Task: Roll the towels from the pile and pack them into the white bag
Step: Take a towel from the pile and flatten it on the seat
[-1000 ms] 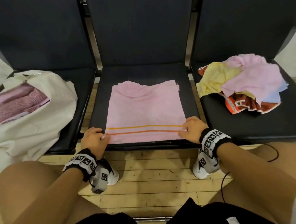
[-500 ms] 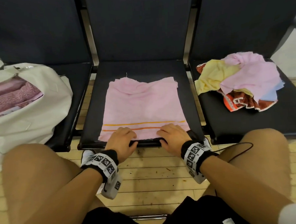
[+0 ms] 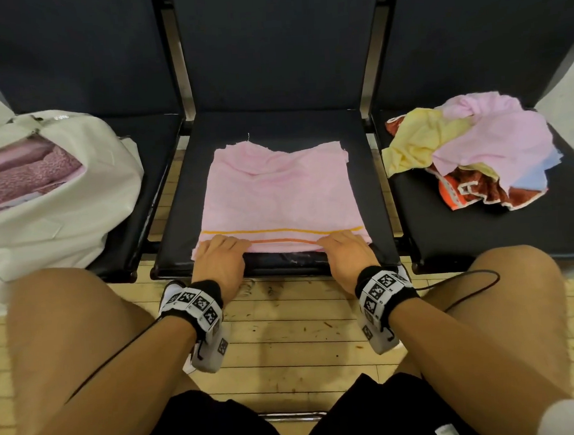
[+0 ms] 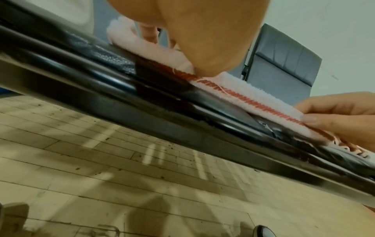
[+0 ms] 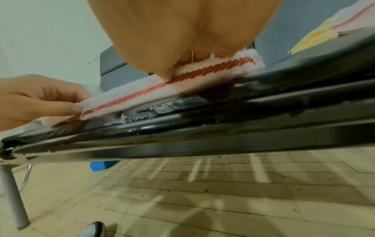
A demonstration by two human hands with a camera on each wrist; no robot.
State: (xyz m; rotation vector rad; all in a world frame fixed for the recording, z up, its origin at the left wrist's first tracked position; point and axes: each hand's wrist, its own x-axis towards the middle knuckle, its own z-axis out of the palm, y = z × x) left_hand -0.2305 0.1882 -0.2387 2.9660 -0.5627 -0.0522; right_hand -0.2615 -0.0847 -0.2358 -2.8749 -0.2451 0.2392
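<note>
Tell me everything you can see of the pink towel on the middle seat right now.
The pink towel is fluffy terry cloth with a yellow and an orange stripe near its close edge. It lies flat on the middle black seat, its far edge uneven and slightly wrinkled. The close edge is turned up into a first small fold. The left hand and right hand pinch that edge, thumbs beneath and fingers on top.

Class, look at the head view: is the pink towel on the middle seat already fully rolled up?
No. The pink towel lies mostly flat on the middle seat.
</note>
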